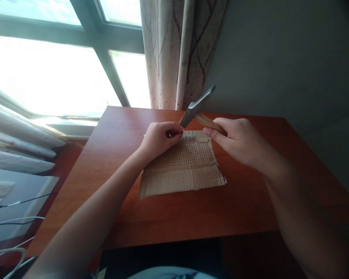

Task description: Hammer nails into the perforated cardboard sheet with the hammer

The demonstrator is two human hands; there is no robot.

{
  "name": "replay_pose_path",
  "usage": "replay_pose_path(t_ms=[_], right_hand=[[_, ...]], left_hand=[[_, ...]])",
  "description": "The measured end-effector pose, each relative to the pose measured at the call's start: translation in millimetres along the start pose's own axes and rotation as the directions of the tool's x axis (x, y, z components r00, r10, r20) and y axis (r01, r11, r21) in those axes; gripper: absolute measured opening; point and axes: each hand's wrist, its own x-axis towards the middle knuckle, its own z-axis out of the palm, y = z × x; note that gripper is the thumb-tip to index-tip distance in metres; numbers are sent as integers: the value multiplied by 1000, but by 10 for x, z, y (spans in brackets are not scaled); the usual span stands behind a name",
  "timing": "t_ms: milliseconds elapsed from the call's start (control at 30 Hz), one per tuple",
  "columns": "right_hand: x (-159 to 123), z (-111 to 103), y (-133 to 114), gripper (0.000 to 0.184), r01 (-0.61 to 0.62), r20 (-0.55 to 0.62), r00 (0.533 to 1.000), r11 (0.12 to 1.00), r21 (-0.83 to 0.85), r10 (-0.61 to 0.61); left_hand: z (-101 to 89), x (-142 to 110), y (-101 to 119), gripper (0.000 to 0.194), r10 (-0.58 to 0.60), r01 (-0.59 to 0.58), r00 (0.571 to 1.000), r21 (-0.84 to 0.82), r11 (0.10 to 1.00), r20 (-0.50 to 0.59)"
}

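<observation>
In the head view, a piece of corrugated cardboard [182, 176] lies on the table, its middle dotted with rows of small holes. Several short silver nails [189, 137] stand in a row near its far edge. My left hand [159, 139] is closed at the left end of that row, thumb and forefinger pinching what looks like a small nail, mostly hidden by the fingers. My right hand [235, 137] grips the wooden handle of a hammer [196, 107]. The metal head is tilted, with its lower face just above my left fingertips; I cannot tell whether it touches anything.
The reddish-brown wooden table [197, 217] extends around the cardboard. Behind it hangs a patterned curtain [165, 58], beside a bright window [46, 73]. A grey wall [285, 66] stands at the right. Cables [23, 199] run from a wall socket [1, 190] at the left.
</observation>
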Motion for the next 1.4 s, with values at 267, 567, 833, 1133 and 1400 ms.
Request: replay_pose_path(t_ms=[267,567,833,1133,1400], right_hand=[[6,69,-10,45,-55,60,997,998,-36,57],[-16,120,10,42,-48,12,999,996,-73,49],[-9,72,-57,40,-83,62,994,989,-120,91],[-11,133,-84,36,-121,185,969,970,-210,161],[-64,73,-65,38,-160,160,971,978,-130,180]], left_hand=[[-5,-3,-15,9,-19,20,1000,50,999,-5],[-15,1,9,9,-18,18,1000,17,1000,1],[-12,2,-4,9,-20,20,1000,23,1000,3],[-6,-1,-22,13,-20,17,998,46,999,55],[-102,-19,48,16,-42,18,995,240,971,95]])
